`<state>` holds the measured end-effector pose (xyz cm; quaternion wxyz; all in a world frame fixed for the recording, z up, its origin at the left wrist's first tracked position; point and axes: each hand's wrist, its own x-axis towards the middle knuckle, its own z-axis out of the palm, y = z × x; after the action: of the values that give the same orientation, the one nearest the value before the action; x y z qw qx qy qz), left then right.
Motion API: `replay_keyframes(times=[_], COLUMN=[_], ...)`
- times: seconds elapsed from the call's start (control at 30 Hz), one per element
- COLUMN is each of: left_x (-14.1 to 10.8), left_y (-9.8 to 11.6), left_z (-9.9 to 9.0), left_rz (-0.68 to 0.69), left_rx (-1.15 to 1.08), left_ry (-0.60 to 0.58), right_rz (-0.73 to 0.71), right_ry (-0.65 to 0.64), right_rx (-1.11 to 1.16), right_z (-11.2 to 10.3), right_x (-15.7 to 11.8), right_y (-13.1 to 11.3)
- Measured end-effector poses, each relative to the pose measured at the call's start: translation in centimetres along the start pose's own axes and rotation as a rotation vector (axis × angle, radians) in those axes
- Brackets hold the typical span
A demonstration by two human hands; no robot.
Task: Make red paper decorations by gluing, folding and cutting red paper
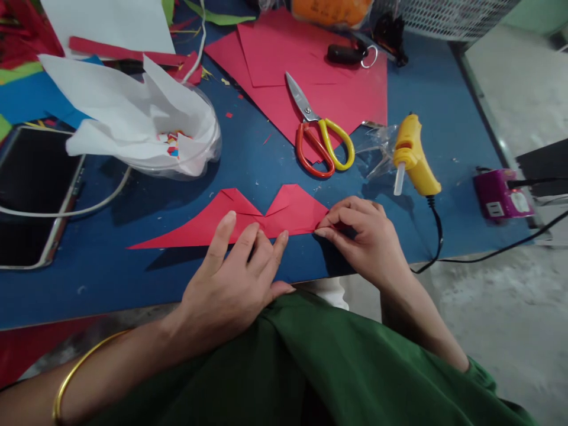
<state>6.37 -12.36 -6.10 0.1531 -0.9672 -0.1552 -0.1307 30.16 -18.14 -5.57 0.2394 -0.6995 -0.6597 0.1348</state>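
A folded piece of red paper (293, 210) lies near the front edge of the blue table, with two raised humps along its far side and a long point to the left. My left hand (237, 269) rests on its near edge, fingers spread, the fingertips touching the paper. My right hand (361, 234) pinches the paper's right corner between thumb and fingers. Beyond the paper lie scissors (317, 127) with one red and one yellow handle, blades partly apart.
A yellow glue gun (415, 154) lies at the right, its cord running over the table edge. Red sheets (306, 53) are at the back. On the left are a phone (38, 189) and a clear bowl (208, 148) lined with white paper. A purple box (501, 195) sits far right.
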Motion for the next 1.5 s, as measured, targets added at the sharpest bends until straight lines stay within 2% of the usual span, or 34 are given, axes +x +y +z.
replay_keyframes(times=[0.17, 0.47, 0.77, 1.1, 1.5], left_x=[0.2, 0.3, 0.3, 0.3, 0.4], left_y=[-0.2, -0.1, 0.0, 0.1, 0.0], left_z=[-0.1, 0.1, 0.2, 0.3, 0.1], left_rz=[0.006, 0.006, -0.003, -0.032, -0.037], left_rx=[0.003, 0.016, 0.022, 0.005, -0.058], left_ry=[0.003, 0.024, 0.036, 0.046, 0.036], right_rz=[-0.033, -0.029, -0.013, 0.136, 0.181], right_ry=[0.037, 0.035, 0.011, 0.053, 0.116], right_rx=[0.030, -0.229, -0.279, -0.167, -0.168], right_z=[0.3, 0.5, -0.2, -0.3, -0.4], right_x=[-0.2, -0.1, 0.1, -0.2, -0.6], right_y=[0.6, -0.4, 0.5, 0.5, 1.2])
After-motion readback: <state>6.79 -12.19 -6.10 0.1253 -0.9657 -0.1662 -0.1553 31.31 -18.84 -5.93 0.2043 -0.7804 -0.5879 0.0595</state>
